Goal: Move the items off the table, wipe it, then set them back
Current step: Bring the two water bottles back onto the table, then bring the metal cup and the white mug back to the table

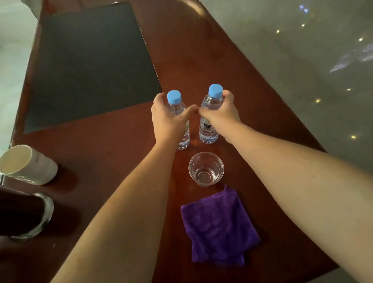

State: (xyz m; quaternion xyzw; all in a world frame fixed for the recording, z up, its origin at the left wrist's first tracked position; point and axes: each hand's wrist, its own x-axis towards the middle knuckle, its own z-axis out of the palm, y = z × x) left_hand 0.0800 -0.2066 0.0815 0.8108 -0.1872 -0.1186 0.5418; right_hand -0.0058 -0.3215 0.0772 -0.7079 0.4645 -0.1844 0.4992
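Two clear water bottles with blue caps stand upright side by side on the reddish-brown table (231,74). My left hand (167,118) is wrapped around the left bottle (174,100). My right hand (222,112) grips the right bottle (214,95). Both bottle bases appear to rest on the tabletop. Just in front of them stands a clear plastic cup (206,169) with a little water in it. A folded purple cloth (217,226) lies nearer to me, untouched.
A dark mat (88,66) covers the far left part of the table. A white paper cup (26,164) stands at the left edge, with a dark round container (18,212) beside it. Pale shiny floor surrounds the table on both sides.
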